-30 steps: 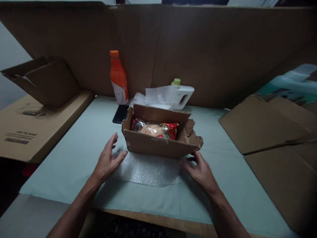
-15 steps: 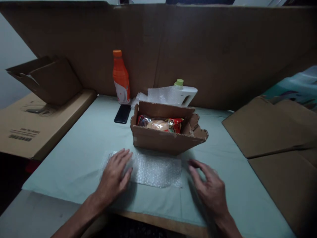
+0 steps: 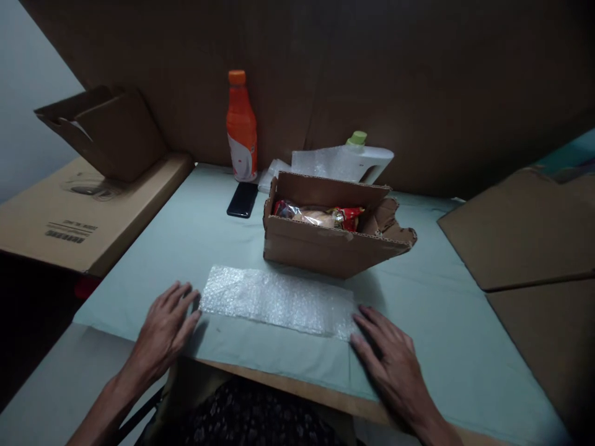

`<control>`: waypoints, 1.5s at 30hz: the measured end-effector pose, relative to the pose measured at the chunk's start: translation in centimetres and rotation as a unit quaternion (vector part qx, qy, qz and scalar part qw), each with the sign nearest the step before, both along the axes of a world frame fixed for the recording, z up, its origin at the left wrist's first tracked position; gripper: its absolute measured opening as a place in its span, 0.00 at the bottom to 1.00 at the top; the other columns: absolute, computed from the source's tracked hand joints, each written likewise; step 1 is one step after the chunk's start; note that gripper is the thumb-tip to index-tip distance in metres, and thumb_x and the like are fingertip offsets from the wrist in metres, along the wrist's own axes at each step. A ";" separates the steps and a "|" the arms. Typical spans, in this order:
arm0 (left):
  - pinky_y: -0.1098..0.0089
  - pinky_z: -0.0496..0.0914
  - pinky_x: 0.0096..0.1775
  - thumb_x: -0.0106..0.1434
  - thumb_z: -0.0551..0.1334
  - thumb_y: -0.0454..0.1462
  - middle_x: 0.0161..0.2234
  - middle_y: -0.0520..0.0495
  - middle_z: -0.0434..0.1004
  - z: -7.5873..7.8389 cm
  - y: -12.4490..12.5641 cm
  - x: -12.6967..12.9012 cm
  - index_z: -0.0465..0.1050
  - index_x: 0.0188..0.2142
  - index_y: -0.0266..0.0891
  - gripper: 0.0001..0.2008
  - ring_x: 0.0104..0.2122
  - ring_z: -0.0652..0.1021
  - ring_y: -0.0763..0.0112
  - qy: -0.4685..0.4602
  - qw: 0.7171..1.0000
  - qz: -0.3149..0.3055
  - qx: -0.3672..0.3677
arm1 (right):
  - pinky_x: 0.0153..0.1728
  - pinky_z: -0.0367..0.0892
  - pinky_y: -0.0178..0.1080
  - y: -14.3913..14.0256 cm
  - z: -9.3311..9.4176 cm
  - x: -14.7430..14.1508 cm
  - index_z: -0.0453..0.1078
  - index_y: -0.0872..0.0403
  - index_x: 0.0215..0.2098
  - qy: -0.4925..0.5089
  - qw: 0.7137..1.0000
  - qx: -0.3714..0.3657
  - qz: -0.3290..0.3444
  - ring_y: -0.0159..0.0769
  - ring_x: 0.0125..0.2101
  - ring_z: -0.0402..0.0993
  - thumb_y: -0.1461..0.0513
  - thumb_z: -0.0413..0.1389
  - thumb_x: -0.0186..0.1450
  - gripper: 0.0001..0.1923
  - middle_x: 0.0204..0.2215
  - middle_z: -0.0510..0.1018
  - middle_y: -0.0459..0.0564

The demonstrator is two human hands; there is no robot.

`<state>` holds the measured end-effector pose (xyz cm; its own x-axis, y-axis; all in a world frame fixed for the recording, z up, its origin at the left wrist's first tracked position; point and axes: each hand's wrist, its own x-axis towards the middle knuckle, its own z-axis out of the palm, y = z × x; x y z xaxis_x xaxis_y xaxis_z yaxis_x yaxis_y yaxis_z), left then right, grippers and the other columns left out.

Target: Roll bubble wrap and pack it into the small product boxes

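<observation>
A strip of bubble wrap (image 3: 279,300) lies flat along the front of the table, between my two hands. My left hand (image 3: 167,325) is at its left end, fingers spread and holding nothing. At the right end my right hand (image 3: 388,347) rests with fingers stretched out, the fingertips at the wrap's edge. Just behind the wrap stands an open cardboard box (image 3: 325,248), its right flap sticking outward. Inside the box is a clear and red food packet (image 3: 318,217), its lower part hidden by the front wall.
Behind the box are an orange bottle (image 3: 242,133), a black phone (image 3: 242,199), more bubble wrap (image 3: 320,162) and a white jug with a green cap (image 3: 377,160). Cardboard boxes (image 3: 51,217) stand left; cardboard flaps (image 3: 520,235) lie right. A tall cardboard sheet (image 3: 395,80) closes the back.
My left hand has moved left, off the bubble wrap to its end. My right hand has come to the wrap's right edge. The view has tilted downward and shifted slightly left.
</observation>
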<state>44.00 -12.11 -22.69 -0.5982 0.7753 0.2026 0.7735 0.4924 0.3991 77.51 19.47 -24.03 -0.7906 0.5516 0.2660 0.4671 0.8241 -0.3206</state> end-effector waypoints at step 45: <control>0.40 0.54 0.62 0.56 0.59 0.26 0.32 0.43 0.81 10.7 14.5 1.3 0.76 0.33 0.38 0.09 0.42 0.79 0.55 0.115 0.890 -0.304 -0.319 | 0.34 0.68 0.38 -8.7 3.4 -4.0 0.64 0.53 0.63 -0.040 0.919 -0.388 0.059 0.39 0.30 0.75 0.58 0.54 0.64 0.29 0.31 0.79 0.47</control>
